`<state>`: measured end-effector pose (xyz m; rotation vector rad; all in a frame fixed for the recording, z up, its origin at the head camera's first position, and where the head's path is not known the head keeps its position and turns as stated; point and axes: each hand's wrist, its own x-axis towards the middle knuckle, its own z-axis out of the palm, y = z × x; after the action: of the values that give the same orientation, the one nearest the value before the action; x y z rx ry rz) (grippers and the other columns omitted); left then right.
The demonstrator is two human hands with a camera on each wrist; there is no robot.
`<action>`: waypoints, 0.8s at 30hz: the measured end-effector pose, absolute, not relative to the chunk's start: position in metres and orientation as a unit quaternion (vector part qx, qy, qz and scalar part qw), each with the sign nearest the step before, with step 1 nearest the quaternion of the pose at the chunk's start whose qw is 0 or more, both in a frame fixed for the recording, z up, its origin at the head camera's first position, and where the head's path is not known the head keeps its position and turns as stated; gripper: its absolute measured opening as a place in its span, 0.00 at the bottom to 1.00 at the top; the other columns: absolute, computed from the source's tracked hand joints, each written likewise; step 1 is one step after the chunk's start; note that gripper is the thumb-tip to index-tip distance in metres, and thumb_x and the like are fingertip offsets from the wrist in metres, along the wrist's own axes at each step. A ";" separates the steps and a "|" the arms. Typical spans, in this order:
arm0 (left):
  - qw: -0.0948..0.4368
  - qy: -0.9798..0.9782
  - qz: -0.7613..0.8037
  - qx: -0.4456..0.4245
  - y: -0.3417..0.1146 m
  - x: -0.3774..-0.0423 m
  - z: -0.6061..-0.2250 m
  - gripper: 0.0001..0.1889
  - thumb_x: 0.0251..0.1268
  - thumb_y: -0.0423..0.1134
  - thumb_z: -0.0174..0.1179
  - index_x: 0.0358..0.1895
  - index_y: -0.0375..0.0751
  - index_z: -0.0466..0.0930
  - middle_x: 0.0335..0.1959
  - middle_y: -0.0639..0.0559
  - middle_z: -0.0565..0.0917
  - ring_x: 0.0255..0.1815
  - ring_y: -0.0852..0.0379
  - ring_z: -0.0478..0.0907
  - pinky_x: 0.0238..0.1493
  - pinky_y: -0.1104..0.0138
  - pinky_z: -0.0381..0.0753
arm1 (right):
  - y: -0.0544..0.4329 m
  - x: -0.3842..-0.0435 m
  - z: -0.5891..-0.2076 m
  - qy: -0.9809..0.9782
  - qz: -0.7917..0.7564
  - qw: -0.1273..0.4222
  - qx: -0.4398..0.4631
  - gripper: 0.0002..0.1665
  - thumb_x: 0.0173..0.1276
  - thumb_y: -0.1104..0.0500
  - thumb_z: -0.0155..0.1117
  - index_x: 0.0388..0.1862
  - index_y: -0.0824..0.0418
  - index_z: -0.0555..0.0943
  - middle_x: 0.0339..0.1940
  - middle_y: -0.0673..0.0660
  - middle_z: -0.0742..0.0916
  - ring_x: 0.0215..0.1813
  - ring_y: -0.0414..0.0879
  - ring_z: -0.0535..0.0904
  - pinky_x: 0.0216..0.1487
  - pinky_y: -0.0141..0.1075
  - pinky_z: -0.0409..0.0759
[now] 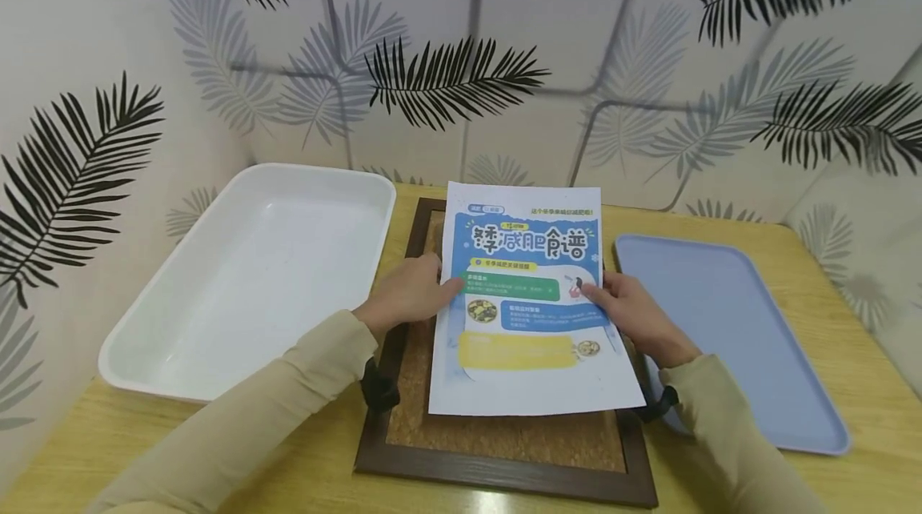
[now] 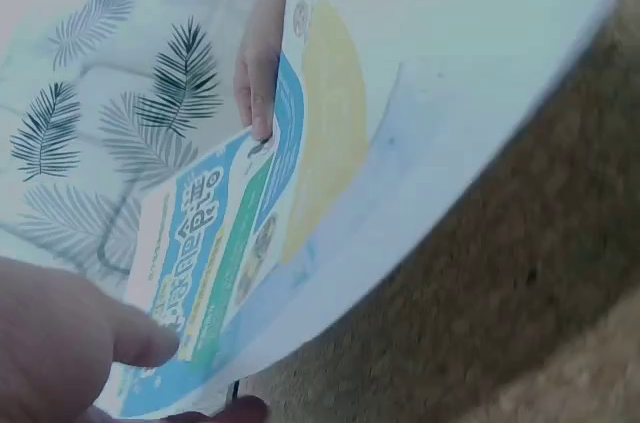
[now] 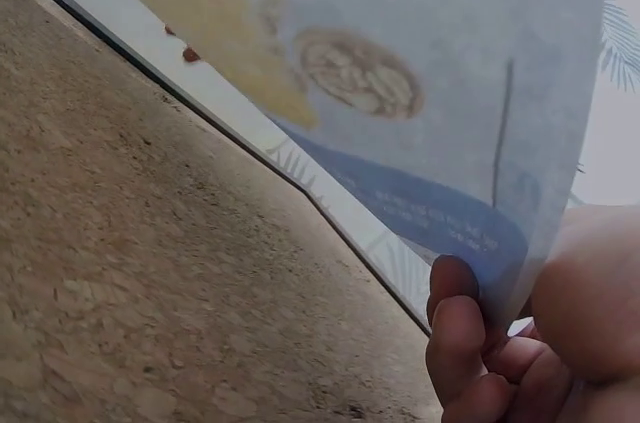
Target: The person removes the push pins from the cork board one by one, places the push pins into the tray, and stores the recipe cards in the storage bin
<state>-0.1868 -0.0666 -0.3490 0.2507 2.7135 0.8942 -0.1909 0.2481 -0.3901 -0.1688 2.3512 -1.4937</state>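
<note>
A printed sheet of paper point(image 1: 533, 394), with blue, green and yellow blocks and Chinese lettering, is held up over a brown-framed cork board point(image 1: 504, 442). My left hand point(image 1: 406, 294) pinches its left edge, thumb on the printed face. On the opposite edge my right hand point(image 1: 641, 318) pinches it the same way. In the right wrist view, curled fingers point(image 3: 455, 333) lie behind the paper point(image 3: 400, 3), and the cork point(image 3: 200, 273) shows beneath. The left wrist view has the paper point(image 2: 460, 33) bowed above the cork, the left thumb point(image 2: 145, 338) on its printed side.
To the left on the wooden table point(image 1: 828, 298) stands a deep white tray point(image 1: 245, 282). A shallow blue tray point(image 1: 727, 322) lies at the right, partly behind the right forearm. Behind the table rises a wall covering point(image 1: 461, 10) with leaf patterns.
</note>
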 end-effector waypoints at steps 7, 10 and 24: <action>0.089 0.911 0.400 0.043 -0.063 -0.189 -0.351 0.11 0.71 0.39 0.52 0.33 0.35 0.74 0.22 0.47 0.75 0.16 0.58 0.65 0.16 0.70 0.60 | 0.248 -0.189 -0.383 0.842 -0.514 0.156 -0.050 0.31 0.78 0.50 0.48 0.68 0.72 0.63 0.45 0.65 0.87 0.38 0.48 0.88 0.40 0.36 0.84; 0.085 0.905 0.415 0.028 -0.062 -0.191 -0.352 0.12 0.70 0.40 0.53 0.33 0.34 0.77 0.25 0.46 0.78 0.18 0.57 0.67 0.16 0.70 0.61 | 0.244 -0.188 -0.381 0.857 -0.494 0.138 -0.054 0.30 0.77 0.52 0.48 0.66 0.74 0.64 0.45 0.67 0.87 0.38 0.48 0.88 0.39 0.36 0.84; 0.096 0.893 0.439 0.003 -0.067 -0.196 -0.347 0.12 0.71 0.41 0.53 0.38 0.33 0.78 0.33 0.43 0.81 0.25 0.56 0.72 0.20 0.71 0.65 | 0.228 -0.185 -0.366 0.882 -0.460 0.103 -0.022 0.27 0.77 0.53 0.49 0.60 0.76 0.69 0.42 0.69 0.87 0.34 0.48 0.88 0.35 0.35 0.84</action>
<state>-0.1959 -0.0675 -0.3467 0.0085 2.6467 1.3016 -0.1854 0.2282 -0.3659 -0.0650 2.6014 -1.3581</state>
